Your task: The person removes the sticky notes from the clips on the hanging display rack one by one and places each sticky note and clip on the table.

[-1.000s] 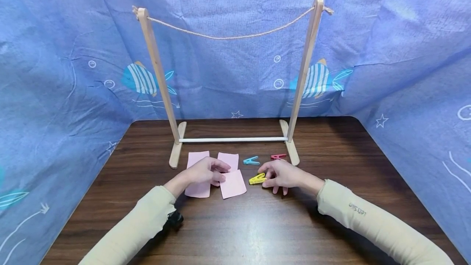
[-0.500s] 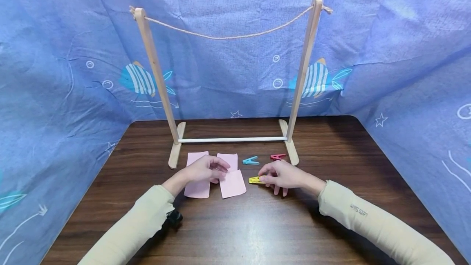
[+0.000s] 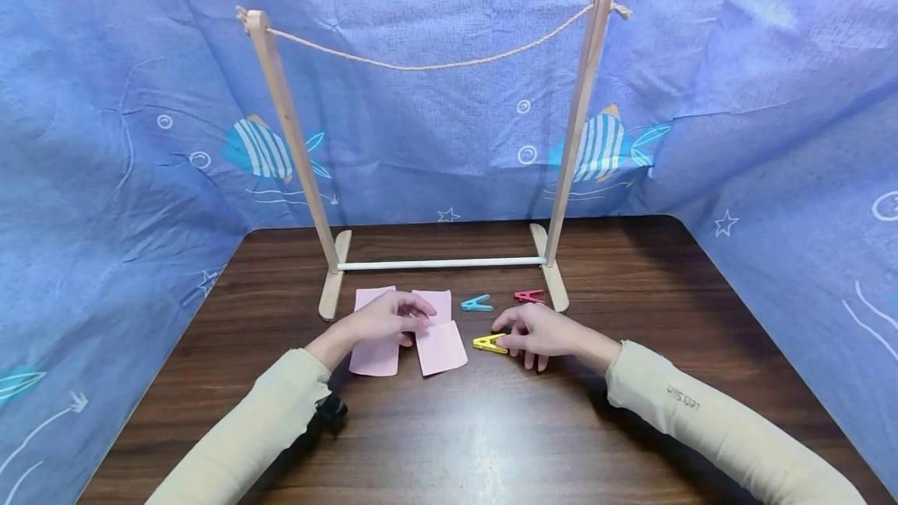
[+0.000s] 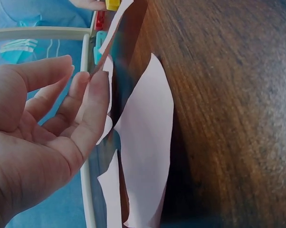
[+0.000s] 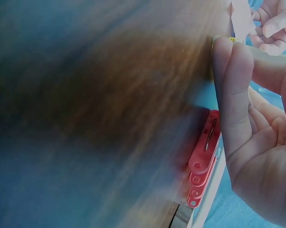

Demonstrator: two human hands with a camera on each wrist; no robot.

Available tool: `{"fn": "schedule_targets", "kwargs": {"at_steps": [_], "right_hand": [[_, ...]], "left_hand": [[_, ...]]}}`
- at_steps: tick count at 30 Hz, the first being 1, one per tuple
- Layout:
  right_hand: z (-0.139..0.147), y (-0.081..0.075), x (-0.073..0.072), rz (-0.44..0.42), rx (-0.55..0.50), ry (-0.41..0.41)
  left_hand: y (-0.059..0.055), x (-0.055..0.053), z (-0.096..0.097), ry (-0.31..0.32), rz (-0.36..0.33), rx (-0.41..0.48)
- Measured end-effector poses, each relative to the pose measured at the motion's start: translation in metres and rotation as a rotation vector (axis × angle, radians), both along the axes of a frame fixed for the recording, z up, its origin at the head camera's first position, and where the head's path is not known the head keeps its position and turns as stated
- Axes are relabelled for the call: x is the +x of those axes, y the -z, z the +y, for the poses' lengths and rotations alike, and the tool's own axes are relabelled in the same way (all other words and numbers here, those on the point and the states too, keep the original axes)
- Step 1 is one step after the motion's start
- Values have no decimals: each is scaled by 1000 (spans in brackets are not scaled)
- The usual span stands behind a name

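The left hand (image 3: 386,319) pinches a thin pink square sheet (image 3: 442,347), cloth or paper, between thumb and fingers. In the left wrist view that sheet (image 4: 116,26) stands tilted off the tabletop at the fingertips. Two more pink sheets lie under and beside this hand: a longer one (image 3: 374,358) to the left and another (image 3: 435,304) behind. To the right, the right hand (image 3: 543,331) pinches the end of a yellow clothespin (image 3: 486,343). Its fingertips mostly cover the clothespin in the right wrist view. A blue clothespin (image 3: 477,303) and a red clothespin (image 3: 529,296) lie beyond it.
Behind the sheets stands a wooden frame with a left post (image 3: 291,131), a right post (image 3: 581,123) and a white crossbar (image 3: 442,263). A rope (image 3: 421,68) sags between the post tops. Blue fish-print fabric (image 3: 435,146) surrounds the brown table (image 3: 449,443).
The yellow clothespin has turned in the right fingers, so its two legs show apart again. The left hand stays over the sheets with hardly any movement. The head view has shifted slightly.
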State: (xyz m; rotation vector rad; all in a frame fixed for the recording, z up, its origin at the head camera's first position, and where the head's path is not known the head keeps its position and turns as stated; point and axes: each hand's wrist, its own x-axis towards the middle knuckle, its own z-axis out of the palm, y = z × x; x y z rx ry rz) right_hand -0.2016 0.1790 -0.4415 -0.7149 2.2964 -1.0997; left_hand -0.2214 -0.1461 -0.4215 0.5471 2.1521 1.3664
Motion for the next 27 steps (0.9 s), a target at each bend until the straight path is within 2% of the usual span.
{"fn": "schedule_targets", "kwargs": {"at_steps": [5, 9, 14, 20, 23, 27], "right_hand": [[1, -2, -3, -9, -8, -6], [7, -11, -7, -9, -12, 1], [23, -35, -18, -3, 10, 19], [50, -73, -32, 53, 72, 23], [64, -94, -38, 137, 124, 16], [80, -123, -42, 394, 235, 28]], "left_hand": [[-2, -1, -2, -22, -23, 8], [-9, -3, -4, -41, -55, 22], [-26, -5, -12, 7, -88, 9], [-53, -5, -30, 70, -110, -49], [-66, -6, -40, 81, -61, -85], [-84, -7, -55, 43, 70, -137]]}}
